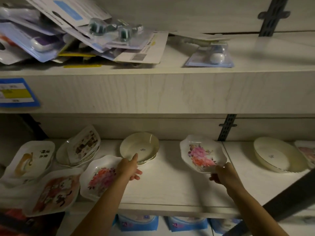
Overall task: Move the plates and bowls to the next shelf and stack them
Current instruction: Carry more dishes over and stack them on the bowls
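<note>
My right hand grips the near rim of a white scalloped plate with pink flowers and holds it tilted above the shelf board. My left hand rests on the right edge of a second flowered plate, its fingers pointing at the rim of a plain cream bowl stacked on another. Further left lie a round stack with a patterned plate on top, a rectangular dish with a yellow motif and a reddish printed dish. A large cream plate sits on the shelf section to the right.
A dark metal upright separates the two shelf sections. The shelf above carries blister-packed goods and a blue price label. Blue packets stand below. Another flowered dish peeks in at the far right.
</note>
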The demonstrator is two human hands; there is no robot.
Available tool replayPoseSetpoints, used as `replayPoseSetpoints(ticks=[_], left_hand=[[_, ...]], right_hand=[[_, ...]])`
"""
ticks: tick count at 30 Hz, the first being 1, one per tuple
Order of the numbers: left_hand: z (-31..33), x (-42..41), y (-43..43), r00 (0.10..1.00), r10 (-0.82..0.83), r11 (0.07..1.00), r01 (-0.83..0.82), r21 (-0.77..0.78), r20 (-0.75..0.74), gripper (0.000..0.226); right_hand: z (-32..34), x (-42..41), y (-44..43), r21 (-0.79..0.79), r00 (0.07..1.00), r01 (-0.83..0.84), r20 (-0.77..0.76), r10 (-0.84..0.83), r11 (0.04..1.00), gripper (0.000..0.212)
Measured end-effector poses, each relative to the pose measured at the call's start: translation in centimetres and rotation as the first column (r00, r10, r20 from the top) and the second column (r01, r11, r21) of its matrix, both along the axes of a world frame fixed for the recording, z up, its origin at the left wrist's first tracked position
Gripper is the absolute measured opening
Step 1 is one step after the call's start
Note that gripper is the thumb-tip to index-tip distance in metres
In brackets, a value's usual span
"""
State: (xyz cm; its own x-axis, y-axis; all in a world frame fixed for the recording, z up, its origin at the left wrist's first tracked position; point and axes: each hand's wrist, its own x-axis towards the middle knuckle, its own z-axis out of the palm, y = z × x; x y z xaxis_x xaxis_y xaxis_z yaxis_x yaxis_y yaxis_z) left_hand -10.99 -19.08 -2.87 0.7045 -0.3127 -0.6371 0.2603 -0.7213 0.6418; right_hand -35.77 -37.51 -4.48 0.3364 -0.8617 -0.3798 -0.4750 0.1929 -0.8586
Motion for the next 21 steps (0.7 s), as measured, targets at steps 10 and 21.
replayPoseSetpoints(ticks=[10, 21], left_hand=[[-1.8, 0.4, -0.4, 0.986, 0.166, 0.972, -0.163, -0.172, 0.004, 0.030], [0.3, -0.2, 1.1, 0.979, 0.188, 0.943, -0.157, -0.294, 0.081, 0.030]], right_hand=[[2.3, -2.4, 3.9, -0.077, 0.998, -0.068, -0.010, 0.067, 0.995, 0.018], [4.2, -4.1, 6.3, -0.122, 0.996, -0.087, -0.030, 0.084, 0.989, 0.013]])
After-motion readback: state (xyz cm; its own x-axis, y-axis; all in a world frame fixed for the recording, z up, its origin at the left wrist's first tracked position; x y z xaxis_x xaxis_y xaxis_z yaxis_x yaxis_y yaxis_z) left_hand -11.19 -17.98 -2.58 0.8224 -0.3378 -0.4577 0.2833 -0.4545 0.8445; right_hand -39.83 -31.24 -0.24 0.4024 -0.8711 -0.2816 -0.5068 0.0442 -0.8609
